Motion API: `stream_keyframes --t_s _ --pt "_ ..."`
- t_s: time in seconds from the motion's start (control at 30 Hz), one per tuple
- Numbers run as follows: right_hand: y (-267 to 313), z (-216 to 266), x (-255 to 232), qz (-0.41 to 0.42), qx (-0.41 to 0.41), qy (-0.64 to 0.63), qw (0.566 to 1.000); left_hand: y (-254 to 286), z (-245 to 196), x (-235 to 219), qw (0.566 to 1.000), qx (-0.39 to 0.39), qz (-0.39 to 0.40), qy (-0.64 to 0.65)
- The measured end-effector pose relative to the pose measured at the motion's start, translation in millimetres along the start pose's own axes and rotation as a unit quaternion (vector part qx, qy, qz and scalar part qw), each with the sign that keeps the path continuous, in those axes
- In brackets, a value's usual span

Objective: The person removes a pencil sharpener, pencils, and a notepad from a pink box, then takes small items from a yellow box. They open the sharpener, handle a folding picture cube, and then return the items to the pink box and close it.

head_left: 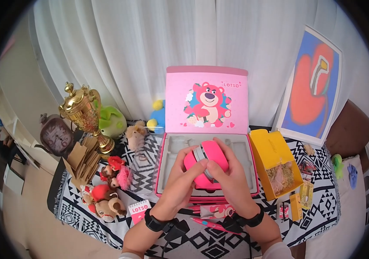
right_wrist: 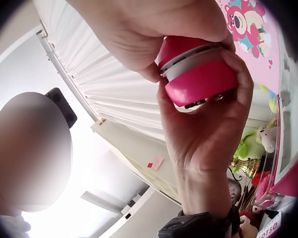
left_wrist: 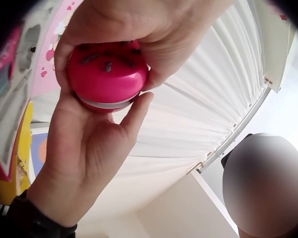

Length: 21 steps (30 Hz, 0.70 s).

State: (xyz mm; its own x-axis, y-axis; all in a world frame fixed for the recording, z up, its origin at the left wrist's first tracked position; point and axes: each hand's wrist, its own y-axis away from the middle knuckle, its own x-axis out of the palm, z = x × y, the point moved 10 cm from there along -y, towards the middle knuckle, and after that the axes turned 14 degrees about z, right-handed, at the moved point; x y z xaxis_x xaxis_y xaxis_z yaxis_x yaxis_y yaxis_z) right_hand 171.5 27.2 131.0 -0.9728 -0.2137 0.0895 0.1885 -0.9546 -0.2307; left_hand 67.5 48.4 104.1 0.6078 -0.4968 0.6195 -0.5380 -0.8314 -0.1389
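Both hands hold a round pink mini desk vacuum (head_left: pixel 218 156) with a grey band round its middle. Dark bristle tufts dot one face of the vacuum (left_wrist: pixel 109 82) in the left wrist view. My left hand (head_left: pixel 179 183) grips one side and my right hand (head_left: pixel 235 181) the other, with the thumbs meeting at the band. It overlaps the grey moulded tray (head_left: pixel 167 162) of an open pink box in the head view. The raised lid (head_left: pixel 178 86) shows a pink bear. Near the wrists lie a pink pen (head_left: pixel 210 224) and a bear-printed packet (head_left: pixel 223 211).
To the left stand a gold trophy (head_left: pixel 83 110), a clock (head_left: pixel 57 134), plush toys (head_left: pixel 106 207), folded cardboard (head_left: pixel 83 157) and a LOTSO notepad (head_left: pixel 138 210). An open yellow box (head_left: pixel 275 149) is right of the pink box. A picture (head_left: pixel 310 86) leans behind it.
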Motion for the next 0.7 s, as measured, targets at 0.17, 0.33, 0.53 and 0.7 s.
stream_keyframes --t_s 0.17,0.33,0.53,0.7 --pt "-1 7 16 0.065 -0.024 -0.065 0.996 0 -5 -4 1.000 0.005 -0.002 -0.017" --pt "2 4 15 0.066 -0.035 -0.053 0.996 0 -7 -3 1.000 0.015 0.006 -0.019" --pt "1 8 14 0.082 -0.047 -0.046 0.994 0 -9 0 0.999 0.022 0.021 -0.018" --pt "0 12 14 0.087 -0.055 -0.022 0.994 2 -14 3 0.999 0.035 0.021 -0.015"
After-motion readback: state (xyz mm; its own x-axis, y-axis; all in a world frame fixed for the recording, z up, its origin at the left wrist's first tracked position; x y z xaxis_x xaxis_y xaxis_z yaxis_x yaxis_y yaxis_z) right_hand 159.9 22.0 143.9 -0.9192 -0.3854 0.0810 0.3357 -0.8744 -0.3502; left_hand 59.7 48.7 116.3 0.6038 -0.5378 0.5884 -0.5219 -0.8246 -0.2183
